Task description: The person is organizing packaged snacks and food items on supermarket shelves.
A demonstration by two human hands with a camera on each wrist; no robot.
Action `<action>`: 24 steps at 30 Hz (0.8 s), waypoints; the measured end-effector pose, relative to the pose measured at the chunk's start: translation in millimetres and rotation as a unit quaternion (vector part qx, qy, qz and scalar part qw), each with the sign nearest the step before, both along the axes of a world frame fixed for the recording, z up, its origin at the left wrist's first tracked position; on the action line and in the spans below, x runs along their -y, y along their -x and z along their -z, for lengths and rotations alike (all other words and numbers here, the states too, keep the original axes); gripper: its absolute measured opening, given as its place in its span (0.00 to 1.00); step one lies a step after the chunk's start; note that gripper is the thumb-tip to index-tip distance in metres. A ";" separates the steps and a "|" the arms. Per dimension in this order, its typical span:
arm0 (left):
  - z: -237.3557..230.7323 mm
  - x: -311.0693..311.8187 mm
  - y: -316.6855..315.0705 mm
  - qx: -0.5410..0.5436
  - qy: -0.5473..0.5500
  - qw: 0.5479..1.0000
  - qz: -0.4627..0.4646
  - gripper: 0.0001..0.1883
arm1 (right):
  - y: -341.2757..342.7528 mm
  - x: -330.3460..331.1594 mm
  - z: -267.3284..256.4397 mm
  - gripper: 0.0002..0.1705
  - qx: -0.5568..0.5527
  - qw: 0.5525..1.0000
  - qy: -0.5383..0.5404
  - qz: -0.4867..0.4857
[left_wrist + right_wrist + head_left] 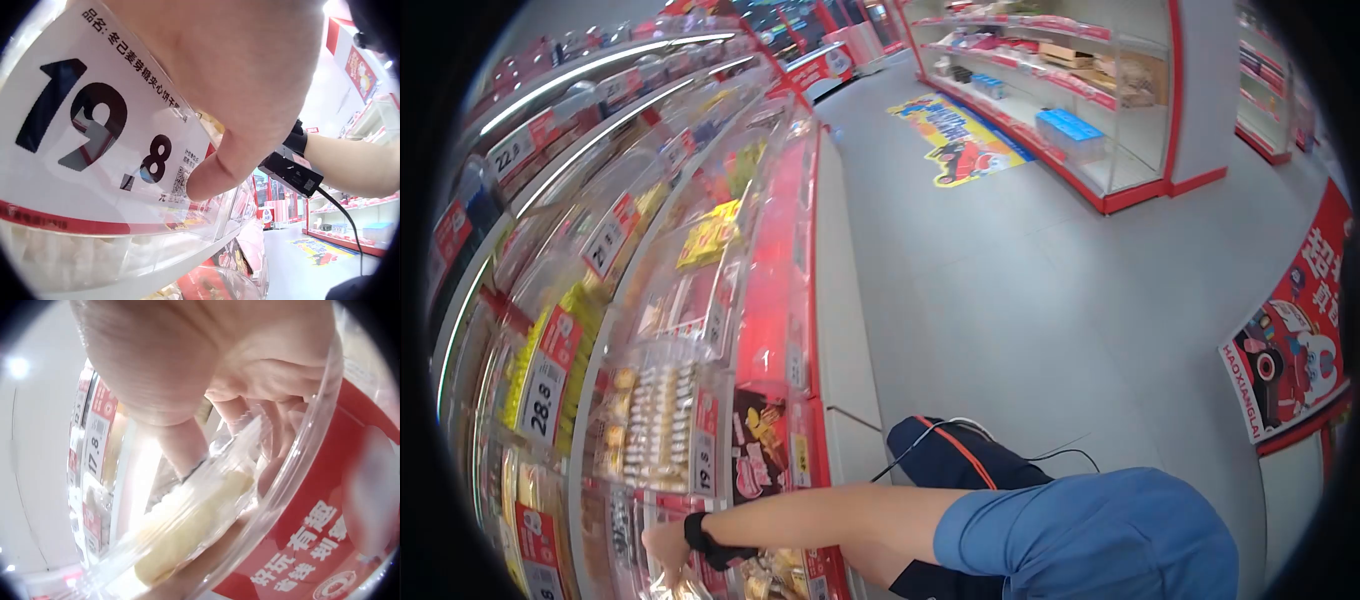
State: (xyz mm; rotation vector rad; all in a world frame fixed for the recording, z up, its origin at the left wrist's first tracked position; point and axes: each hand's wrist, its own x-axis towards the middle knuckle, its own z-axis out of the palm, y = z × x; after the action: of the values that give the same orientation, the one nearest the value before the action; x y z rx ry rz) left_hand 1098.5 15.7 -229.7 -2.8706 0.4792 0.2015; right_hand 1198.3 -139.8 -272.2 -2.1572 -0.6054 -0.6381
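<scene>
In the right wrist view my right hand (206, 369) is inside a clear plastic bin (312, 412) with a red label. Thumb and fingers hold a pale yellow snack in a clear wrapper (194, 531). The head view shows the same right hand (665, 550) low at the shelf, a black band round its wrist. My left hand (244, 69) appears only in the left wrist view, its thumb against a white price tag (81, 119) reading 19.8. The other fingers of that hand are hidden, so I cannot tell whether they grip anything.
Tiered shelves of clear snack bins (660, 420) line the left side. Beyond the grey aisle floor (1000, 300) stands a glass-sided shelf unit (1140, 130). A red printed sign (1290, 340) stands at the right. A cable (350, 222) hangs from the right wrist's device.
</scene>
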 end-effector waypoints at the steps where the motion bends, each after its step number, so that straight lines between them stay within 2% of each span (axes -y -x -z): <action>1: 0.4 -4.5 -4.2 -0.041 -0.001 0.999 -0.026 0.36 | -17.0 -3.3 7.8 0.27 0.013 1.000 -0.005 -0.019; 2: 19.2 -18.2 -11.2 0.062 0.075 0.994 0.044 0.34 | -10.8 7.2 7.7 0.23 -0.077 0.988 -0.092 -0.095; 3: 37.7 -31.5 -17.7 0.166 0.135 0.969 0.120 0.34 | 1.4 13.9 2.7 0.19 -0.136 0.977 -0.140 -0.091; 4: 42.3 -36.4 -18.5 0.184 0.141 0.961 0.149 0.34 | 14.8 21.4 -2.6 0.17 -0.191 0.959 -0.192 -0.082; 5: 40.4 -32.2 -17.6 0.199 0.148 0.951 0.187 0.33 | 24.4 24.3 -5.8 0.16 -0.191 0.949 -0.231 -0.094; 7: 31.3 -21.9 -12.2 0.183 0.145 0.959 0.158 0.35 | 20.5 7.1 -0.2 0.15 -0.050 0.959 -0.272 0.053; 8: 31.0 -19.0 -11.0 0.197 0.163 0.953 0.163 0.36 | 17.9 0.2 -1.8 0.17 0.026 0.960 -0.256 0.108; 10: 32.8 -17.1 -8.2 0.222 0.194 0.939 0.176 0.38 | 14.4 -8.5 -4.0 0.22 0.174 0.933 -0.225 0.220; 13: 35.1 -19.3 -11.1 0.216 0.203 0.939 0.175 0.42 | 36.2 -11.9 -12.2 0.25 0.134 0.962 -0.006 0.237; 15: 32.4 -18.4 -10.8 0.202 0.234 0.936 0.166 0.46 | 38.4 -26.0 0.7 0.16 0.035 0.988 0.008 0.149; 17: 29.7 -13.2 -8.2 0.198 0.299 0.918 0.168 0.48 | 40.2 -29.5 7.9 0.11 0.017 0.999 0.007 0.038; 18: 31.8 -12.2 -7.9 0.225 0.306 0.908 0.177 0.48 | 38.3 -29.3 7.3 0.10 0.016 0.999 0.036 0.008; 20: 29.4 -10.5 -7.7 0.238 0.253 0.919 0.188 0.47 | 30.3 -19.2 3.3 0.09 0.010 0.994 0.093 -0.058; 21: 28.2 -10.3 -6.9 0.241 0.224 0.925 0.191 0.47 | 34.2 -10.1 1.7 0.11 0.001 0.996 0.030 -0.085; 22: 28.4 -9.4 -5.7 0.234 0.214 0.932 0.174 0.44 | 40.9 3.2 -5.0 0.13 -0.038 0.989 0.100 -0.099; 23: 30.2 -11.3 -6.8 0.232 0.194 0.937 0.175 0.43 | 43.3 8.6 -1.0 0.13 0.036 0.987 0.136 -0.084; 24: 32.6 -13.9 -9.7 0.230 0.173 0.942 0.175 0.42 | 63.0 13.1 -12.9 0.12 -0.056 0.988 0.128 -0.059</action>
State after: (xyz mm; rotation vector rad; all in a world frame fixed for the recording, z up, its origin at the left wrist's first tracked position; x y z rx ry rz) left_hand 1108.2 29.7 -262.3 -2.9394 0.9872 -0.6593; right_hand 1135.3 -152.9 -259.4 -2.3560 -0.7818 -0.3885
